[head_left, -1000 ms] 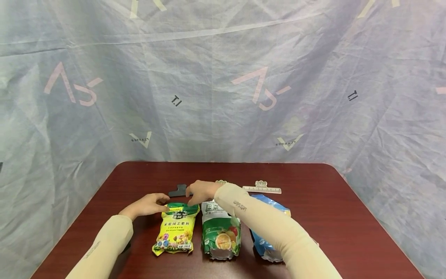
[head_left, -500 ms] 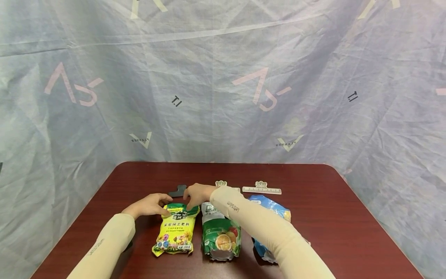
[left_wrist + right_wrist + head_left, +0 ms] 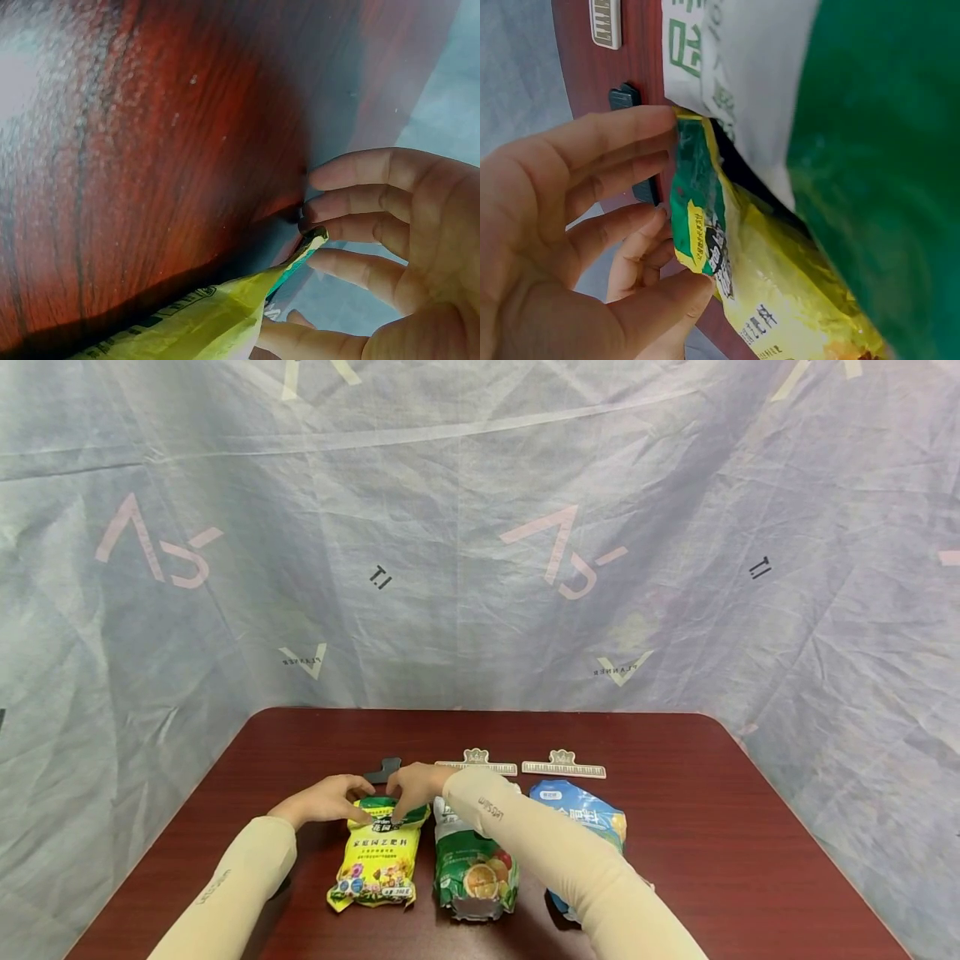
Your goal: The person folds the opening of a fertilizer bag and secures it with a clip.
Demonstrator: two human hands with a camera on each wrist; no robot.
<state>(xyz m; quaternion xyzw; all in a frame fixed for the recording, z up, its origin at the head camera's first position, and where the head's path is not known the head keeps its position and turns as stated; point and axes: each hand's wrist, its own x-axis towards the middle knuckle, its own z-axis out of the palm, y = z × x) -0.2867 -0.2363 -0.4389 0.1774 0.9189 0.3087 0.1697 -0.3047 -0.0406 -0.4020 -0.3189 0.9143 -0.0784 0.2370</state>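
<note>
A yellow fertilizer bag (image 3: 381, 852) with a green top lies on the table, left of centre. My left hand (image 3: 327, 797) holds its top left corner, thumb over the front and fingers at the top edge. On the other corner, my right hand (image 3: 417, 785) has its thumb (image 3: 682, 296) on the printed front and its fingers at the green top edge. The left wrist view shows the bag's folded top (image 3: 296, 262) between thumb and fingers. Just behind the bag is a black clip (image 3: 386, 770), partly covered by the right hand.
A green and white bag (image 3: 476, 872) lies beside the yellow one, under the right forearm. Farther right is a blue bag (image 3: 581, 810), partly hidden by the sleeve. Two pale clips, one (image 3: 476, 764) in the middle and another (image 3: 564, 766) to its right, lie behind them.
My right hand has moved left and nearer, from beside the black clip onto the top of the yellow bag. The left hand has shifted slightly right, its thumb farther onto the bag.
</note>
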